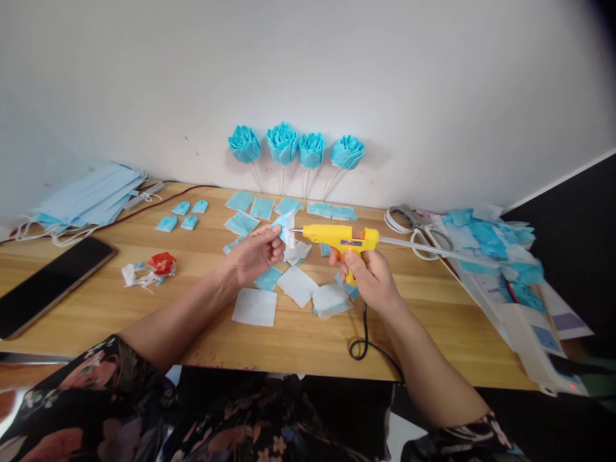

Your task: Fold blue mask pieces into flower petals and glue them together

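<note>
My left hand (257, 253) pinches a folded blue-and-white fabric piece (287, 230) between thumb and fingers. Around the handle of a yellow hot glue gun (332, 237) my right hand (370, 276) is closed. The gun's metal nozzle points left and reaches the fabric piece; whether they touch I cannot tell. A long clear glue stick (414, 245) juts from the back of the gun. Beneath and around both hands lie several cut fabric squares, some blue (262, 208), some white side up (255, 307).
Several blue fabric flowers (282, 144) on sticks lean against the wall. Four-cornered small folded petals (167, 223), a red scrap (162, 263), a phone (52, 282) and face masks (91, 192) lie left. Scissors (423, 234), blue scraps (495, 237) and a power strip (539, 346) lie right.
</note>
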`<move>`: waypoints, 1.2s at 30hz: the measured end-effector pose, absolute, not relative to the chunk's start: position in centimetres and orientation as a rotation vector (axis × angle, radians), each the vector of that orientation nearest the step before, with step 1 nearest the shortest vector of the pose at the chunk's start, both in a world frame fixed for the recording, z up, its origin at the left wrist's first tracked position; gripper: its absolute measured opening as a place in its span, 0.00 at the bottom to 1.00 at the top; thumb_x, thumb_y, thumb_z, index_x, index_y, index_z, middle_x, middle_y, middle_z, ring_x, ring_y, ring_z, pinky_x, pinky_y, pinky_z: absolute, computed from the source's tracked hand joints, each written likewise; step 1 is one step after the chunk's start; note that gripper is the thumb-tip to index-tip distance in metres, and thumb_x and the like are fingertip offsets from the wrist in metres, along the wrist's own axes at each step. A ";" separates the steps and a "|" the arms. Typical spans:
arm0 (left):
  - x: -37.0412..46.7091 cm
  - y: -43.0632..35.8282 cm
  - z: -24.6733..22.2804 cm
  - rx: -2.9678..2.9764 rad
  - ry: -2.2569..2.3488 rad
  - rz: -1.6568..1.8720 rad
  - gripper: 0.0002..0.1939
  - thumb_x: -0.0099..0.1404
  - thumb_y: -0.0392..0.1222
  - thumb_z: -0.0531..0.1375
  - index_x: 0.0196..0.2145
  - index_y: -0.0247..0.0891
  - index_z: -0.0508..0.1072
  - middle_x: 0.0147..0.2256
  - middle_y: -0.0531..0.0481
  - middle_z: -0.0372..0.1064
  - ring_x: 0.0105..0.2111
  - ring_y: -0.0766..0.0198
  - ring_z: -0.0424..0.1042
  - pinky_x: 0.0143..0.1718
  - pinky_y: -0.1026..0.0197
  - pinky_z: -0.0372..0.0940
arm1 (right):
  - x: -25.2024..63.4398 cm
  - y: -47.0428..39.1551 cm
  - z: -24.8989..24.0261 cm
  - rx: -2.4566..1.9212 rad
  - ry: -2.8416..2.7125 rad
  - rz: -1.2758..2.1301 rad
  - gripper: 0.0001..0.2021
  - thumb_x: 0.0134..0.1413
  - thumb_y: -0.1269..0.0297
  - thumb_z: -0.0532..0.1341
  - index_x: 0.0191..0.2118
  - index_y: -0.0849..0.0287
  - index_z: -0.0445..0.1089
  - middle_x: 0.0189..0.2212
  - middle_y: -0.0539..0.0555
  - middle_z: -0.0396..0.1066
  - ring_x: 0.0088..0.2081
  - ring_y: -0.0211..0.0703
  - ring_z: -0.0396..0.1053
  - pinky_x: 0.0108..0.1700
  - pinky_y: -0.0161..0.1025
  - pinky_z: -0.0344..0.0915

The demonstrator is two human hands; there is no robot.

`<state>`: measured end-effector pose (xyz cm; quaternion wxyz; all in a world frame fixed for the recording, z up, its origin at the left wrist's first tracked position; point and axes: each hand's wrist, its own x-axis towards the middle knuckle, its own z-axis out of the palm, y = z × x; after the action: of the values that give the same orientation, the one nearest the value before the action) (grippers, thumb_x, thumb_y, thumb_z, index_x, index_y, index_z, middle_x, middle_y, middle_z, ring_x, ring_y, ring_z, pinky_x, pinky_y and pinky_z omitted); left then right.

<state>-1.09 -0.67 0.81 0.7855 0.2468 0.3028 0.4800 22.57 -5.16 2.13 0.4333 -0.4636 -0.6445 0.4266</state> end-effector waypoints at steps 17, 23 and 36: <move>-1.1 -0.7 0.8 0.525 0.654 1.044 0.18 0.61 0.40 0.70 0.22 0.35 0.65 0.20 0.56 0.61 0.20 0.71 0.63 0.21 0.68 0.57 | 22.6 -5.2 1.9 -1.187 -1.656 1.039 0.22 0.64 0.42 0.55 0.35 0.58 0.68 0.31 0.51 0.70 0.24 0.33 0.64 0.27 0.36 0.65; -1.1 -0.7 0.9 0.519 0.646 1.042 0.18 0.61 0.40 0.70 0.22 0.36 0.65 0.20 0.56 0.61 0.20 0.71 0.63 0.21 0.68 0.58 | 22.6 -5.3 1.9 -1.209 -1.691 1.036 0.22 0.64 0.42 0.55 0.34 0.58 0.68 0.30 0.51 0.69 0.24 0.34 0.64 0.28 0.36 0.65; -1.1 -0.7 0.7 0.504 0.649 1.073 0.18 0.60 0.39 0.71 0.23 0.35 0.64 0.20 0.57 0.61 0.20 0.72 0.63 0.21 0.68 0.58 | 22.7 -5.5 1.9 -1.286 -1.753 0.940 0.22 0.63 0.42 0.55 0.31 0.58 0.66 0.26 0.50 0.68 0.24 0.36 0.64 0.28 0.38 0.63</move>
<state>-1.12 -0.66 0.75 0.7803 0.2332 0.3005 0.4964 22.66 -5.46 1.89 0.3770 -0.5028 -0.6855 0.3677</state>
